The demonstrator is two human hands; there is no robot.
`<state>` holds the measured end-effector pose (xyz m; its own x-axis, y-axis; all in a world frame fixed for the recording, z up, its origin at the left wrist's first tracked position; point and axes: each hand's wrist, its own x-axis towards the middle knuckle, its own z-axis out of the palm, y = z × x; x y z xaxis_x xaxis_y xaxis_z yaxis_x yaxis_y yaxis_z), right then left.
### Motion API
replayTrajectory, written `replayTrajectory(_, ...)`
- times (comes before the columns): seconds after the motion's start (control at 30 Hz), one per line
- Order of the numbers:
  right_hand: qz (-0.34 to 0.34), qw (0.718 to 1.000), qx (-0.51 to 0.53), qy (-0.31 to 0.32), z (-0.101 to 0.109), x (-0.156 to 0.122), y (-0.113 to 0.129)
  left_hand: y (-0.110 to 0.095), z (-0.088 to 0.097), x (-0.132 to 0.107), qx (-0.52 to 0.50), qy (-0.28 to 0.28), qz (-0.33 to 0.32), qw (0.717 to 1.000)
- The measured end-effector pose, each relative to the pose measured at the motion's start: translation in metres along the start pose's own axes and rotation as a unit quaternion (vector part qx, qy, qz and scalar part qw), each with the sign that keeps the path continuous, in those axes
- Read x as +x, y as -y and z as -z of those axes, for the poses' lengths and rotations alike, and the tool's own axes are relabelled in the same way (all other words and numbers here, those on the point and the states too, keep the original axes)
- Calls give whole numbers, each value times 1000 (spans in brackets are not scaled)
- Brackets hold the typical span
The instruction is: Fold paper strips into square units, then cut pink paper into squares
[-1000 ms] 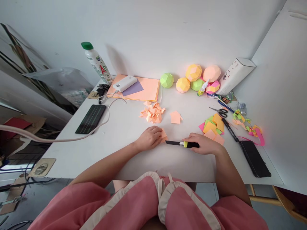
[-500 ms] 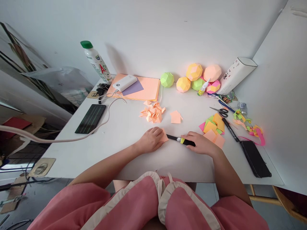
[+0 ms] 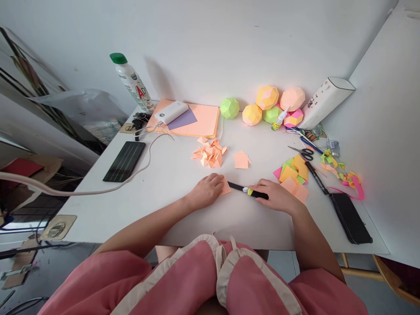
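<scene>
My left hand (image 3: 207, 191) presses a small peach paper square (image 3: 226, 186) against the table, fingers bent and close together over its left part. In my right hand (image 3: 271, 195) is a utility knife (image 3: 236, 187) with a long black blade and a black and yellow handle. The blade lies low over the table and points left, its tip at the right edge of the square. Beyond my left hand lies a pile of folded peach paper pieces (image 3: 210, 153). A few flat peach squares (image 3: 241, 160) lie to the right of that pile.
Paper balls (image 3: 267, 97) and a glue bottle (image 3: 279, 119) stand by the wall. Scissors (image 3: 305, 152), coloured paper squares (image 3: 290, 171), a marker (image 3: 316, 177) and a black case (image 3: 350, 218) lie right. A phone (image 3: 124, 161), cable and bottle (image 3: 133, 85) are left.
Both hands, the paper square and the knife stay almost in place. The view has shifted very slightly.
</scene>
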<state>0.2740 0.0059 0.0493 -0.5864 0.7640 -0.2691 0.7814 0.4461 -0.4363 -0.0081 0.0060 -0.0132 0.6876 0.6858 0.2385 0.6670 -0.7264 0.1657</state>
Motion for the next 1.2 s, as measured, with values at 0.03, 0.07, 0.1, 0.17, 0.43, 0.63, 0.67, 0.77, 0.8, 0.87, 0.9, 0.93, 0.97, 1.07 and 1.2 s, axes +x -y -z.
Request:
replayTrajectory(0.03,0,1000,1,1,1,-1,0,0,0,0,-3,3,2,1000)
replayTrajectory(0.07,1,1000,3,2,2,-1,0,1,0,0,-7,4,3,1000)
replayTrajectory(0.1,3,1000,5,2,2,-1,0,1,0,0,-12,4,4,1000)
replayTrajectory(0.17,7,1000,6,2,1,-1,0,1,0,0,-21,2,5,1000)
replayTrajectory(0.43,2,999,-12,-30,-11,7,5,1,1,0,-17,11,13,1000)
replayTrajectory(0.63,-7,998,-39,-40,-15,7,8,0,1,0,-22,12,17,1000)
replayTrajectory(0.67,-9,998,-44,-38,-15,7,8,0,1,0,-20,12,16,1000)
replayTrajectory(0.77,-17,997,-60,-37,-16,7,11,0,1,0,-15,13,15,1000)
replayTrajectory(0.8,-19,997,-68,-38,-16,8,12,1,1,0,-13,14,14,1000)
replayTrajectory(0.87,-22,995,-83,-41,-17,9,13,1,0,1,-6,18,12,1000)
replayTrajectory(0.9,-23,995,-88,-40,-17,9,14,1,1,1,-3,19,11,1000)
replayTrajectory(0.93,-24,995,-90,-39,-17,9,14,1,1,1,0,20,9,1000)
replayTrajectory(0.97,-26,995,-91,-37,-17,9,15,1,1,1,2,21,8,1000)
replayTrajectory(1.07,-33,994,-96,-35,-18,9,16,1,1,1,4,19,7,1000)
replayTrajectory(1.2,-32,993,-107,-37,-18,11,19,1,1,0,11,15,5,1000)
